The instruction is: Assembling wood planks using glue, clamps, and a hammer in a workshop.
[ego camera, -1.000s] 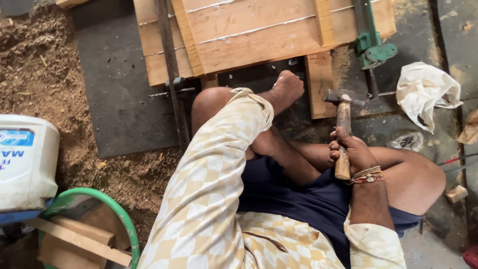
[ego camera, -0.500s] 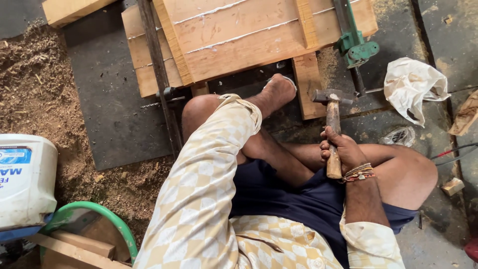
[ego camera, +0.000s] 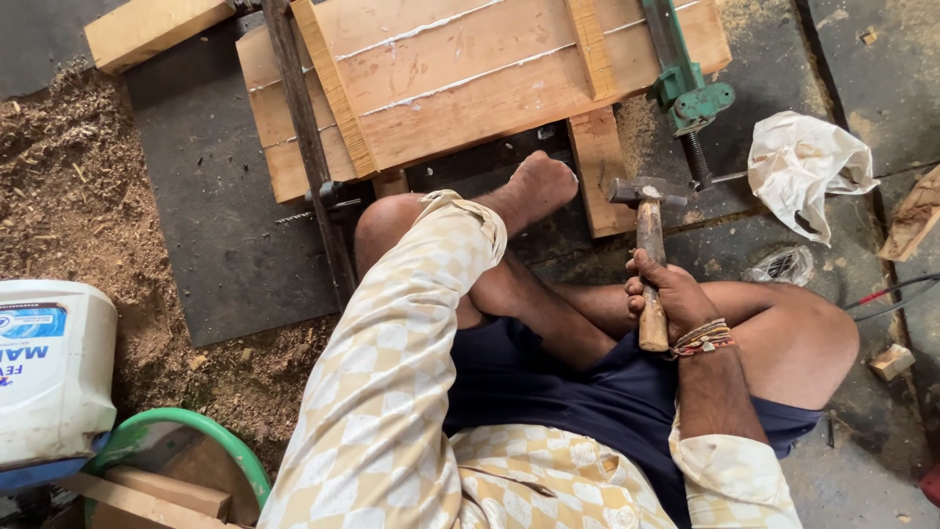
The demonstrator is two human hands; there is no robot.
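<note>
- Nearest the camera is the person's own body: a cream-and-yellow checked shirt sleeve [ego camera: 392,392] runs up the middle of the view, over dark blue shorts [ego camera: 548,392] and crossed bare legs.
- The right hand [ego camera: 671,299] is clamped round the wooden handle of a hammer [ego camera: 648,245], fingers wrapped tight near the lower end; a band of threads sits on that wrist.
- The hammer stands roughly upright — its metal head points away from the body and lies just beside the end of a short wooden batten [ego camera: 599,167].
- The left hand is out of sight: the left arm reaches forward, and the sleeve and knee cover where it ends, so I cannot tell what it holds or how its fingers lie.
- A bare foot [ego camera: 534,186] rests on the floor just under the near edge of the boards.
- At the lower left are a white plastic canister [ego camera: 49,372] and a green-rimmed tub [ego camera: 186,441], with sawdust [ego camera: 69,196] heaped beyond them.
- At the right, a crumpled white cloth [ego camera: 808,167] lies on the concrete floor.
- Farthest off is a panel of pale wooden boards [ego camera: 470,78] — gripped by a green bar clamp [ego camera: 685,93] on its right and a dark metal bar clamp [ego camera: 308,157] on its left.
</note>
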